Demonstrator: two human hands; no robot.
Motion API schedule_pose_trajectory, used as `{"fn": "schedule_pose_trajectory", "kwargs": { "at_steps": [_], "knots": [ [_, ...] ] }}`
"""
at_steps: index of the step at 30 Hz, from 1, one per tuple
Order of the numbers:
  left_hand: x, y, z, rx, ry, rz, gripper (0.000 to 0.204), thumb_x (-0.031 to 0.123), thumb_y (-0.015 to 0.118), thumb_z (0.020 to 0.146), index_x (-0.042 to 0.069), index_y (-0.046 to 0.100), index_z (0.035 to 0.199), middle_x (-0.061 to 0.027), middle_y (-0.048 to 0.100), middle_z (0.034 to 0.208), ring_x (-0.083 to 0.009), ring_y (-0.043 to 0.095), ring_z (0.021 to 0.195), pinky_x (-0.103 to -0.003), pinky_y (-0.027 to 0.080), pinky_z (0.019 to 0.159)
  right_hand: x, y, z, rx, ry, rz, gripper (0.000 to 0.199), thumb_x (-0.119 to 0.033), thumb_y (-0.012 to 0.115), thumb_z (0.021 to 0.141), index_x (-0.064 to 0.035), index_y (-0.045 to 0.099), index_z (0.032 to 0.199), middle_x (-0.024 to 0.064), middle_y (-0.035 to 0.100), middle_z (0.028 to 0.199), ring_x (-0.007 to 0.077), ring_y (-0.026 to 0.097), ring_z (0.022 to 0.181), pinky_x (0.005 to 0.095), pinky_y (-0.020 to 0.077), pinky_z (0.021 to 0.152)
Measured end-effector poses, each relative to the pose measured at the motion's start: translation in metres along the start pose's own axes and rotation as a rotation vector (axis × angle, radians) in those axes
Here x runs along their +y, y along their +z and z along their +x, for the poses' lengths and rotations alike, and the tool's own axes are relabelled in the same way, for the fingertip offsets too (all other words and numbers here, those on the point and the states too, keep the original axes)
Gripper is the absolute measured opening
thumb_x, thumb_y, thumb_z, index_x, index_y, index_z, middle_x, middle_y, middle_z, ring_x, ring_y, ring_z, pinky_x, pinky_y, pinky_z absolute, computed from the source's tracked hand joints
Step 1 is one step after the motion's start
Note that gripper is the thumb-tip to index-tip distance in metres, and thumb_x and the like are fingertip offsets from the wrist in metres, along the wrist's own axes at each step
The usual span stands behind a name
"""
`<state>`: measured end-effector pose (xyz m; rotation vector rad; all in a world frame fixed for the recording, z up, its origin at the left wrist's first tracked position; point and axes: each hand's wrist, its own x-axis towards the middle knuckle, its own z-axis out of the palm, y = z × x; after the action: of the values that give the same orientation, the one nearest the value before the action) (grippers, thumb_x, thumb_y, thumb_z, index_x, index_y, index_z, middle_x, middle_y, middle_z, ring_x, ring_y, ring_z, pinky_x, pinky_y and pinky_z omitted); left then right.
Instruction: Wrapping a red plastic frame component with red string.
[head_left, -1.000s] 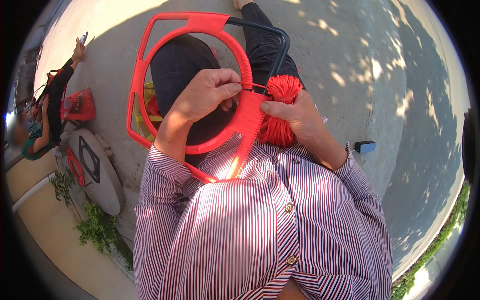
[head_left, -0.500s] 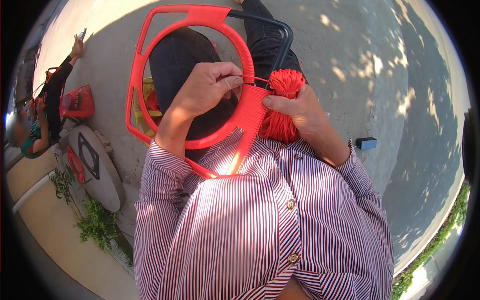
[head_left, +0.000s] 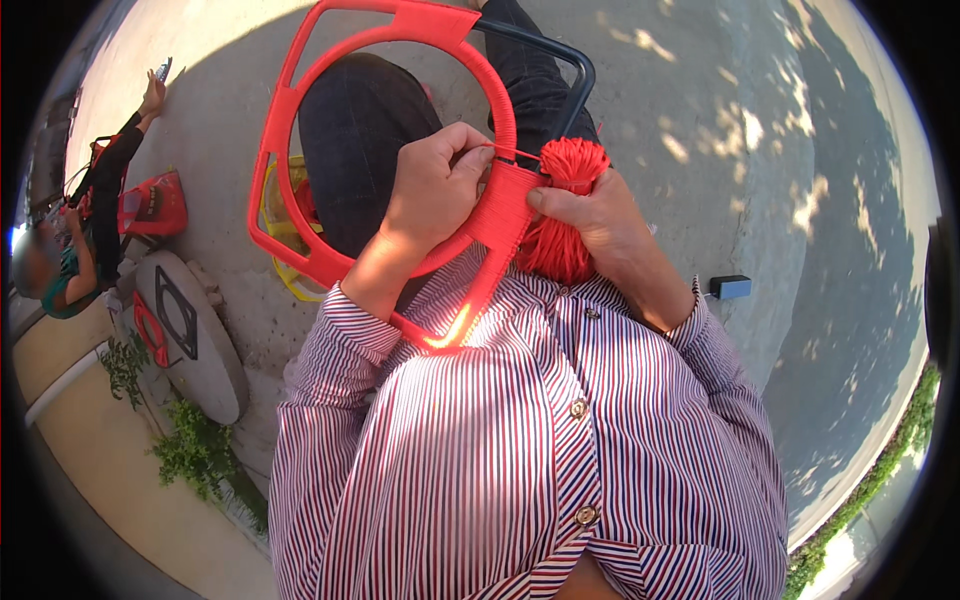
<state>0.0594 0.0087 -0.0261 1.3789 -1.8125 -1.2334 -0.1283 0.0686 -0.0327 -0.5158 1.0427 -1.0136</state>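
A metal frame (head_left: pixel 263 187) with a ring inside it rests across my lap, mostly wrapped in red cord. Its far right bar (head_left: pixel 540 42) is bare and black. My left hand (head_left: pixel 437 183) pinches a strand of red cord (head_left: pixel 517 152) at the ring's right side. That strand runs across the frame to a thick red cord bundle (head_left: pixel 562 245) beside the wrapped joint (head_left: pixel 507 208). My right hand (head_left: pixel 603 220) is closed round the bundle, its thumb lying toward the frame's edge. Its other fingers are hidden behind the bundle.
A yellow basket (head_left: pixel 290 270) stands on the ground beneath the frame's left side. At left, a seated person (head_left: pixel 85 235) is near a red bucket (head_left: pixel 155 203). A round stone slab (head_left: pixel 205 345) bears black and red frames. A small dark box (head_left: pixel 730 287) lies at right.
The frame has shifted slightly and turned a little, showing more of the yellow basket. My left hand has moved slightly right, still pinching the strand. My right hand keeps the bundle.
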Motion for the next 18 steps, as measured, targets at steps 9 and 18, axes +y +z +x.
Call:
{"fn": "schedule_pose_trajectory", "kwargs": {
  "at_steps": [9,18],
  "knots": [
    [0.008,-0.001,-0.013,-0.143,-0.392,-0.726,0.014,0.007,0.052,0.096,0.0,0.058,0.107,-0.0018,0.064,0.089,-0.0061,0.06,0.074,-0.021,0.049,0.069,0.002,-0.004,0.0,-0.007,-0.023,0.031,0.017,-0.003,0.073,0.08,0.0012,0.067,0.096,0.0053,0.069,0.089,0.0113,0.065,0.079,0.0271,0.0533,0.074],
    [0.002,-0.002,-0.017,-0.222,-0.318,-0.807,0.023,0.0,0.058,0.092,-0.006,0.052,0.113,-0.0125,0.068,0.097,-0.0161,0.068,0.087,-0.027,0.056,0.08,-0.012,-0.018,-0.013,0.021,-0.072,-0.212,0.015,-0.009,0.073,0.081,-0.0015,0.067,0.092,0.0015,0.068,0.086,0.0089,0.062,0.078,0.0252,0.05,0.073]
  ]
}}
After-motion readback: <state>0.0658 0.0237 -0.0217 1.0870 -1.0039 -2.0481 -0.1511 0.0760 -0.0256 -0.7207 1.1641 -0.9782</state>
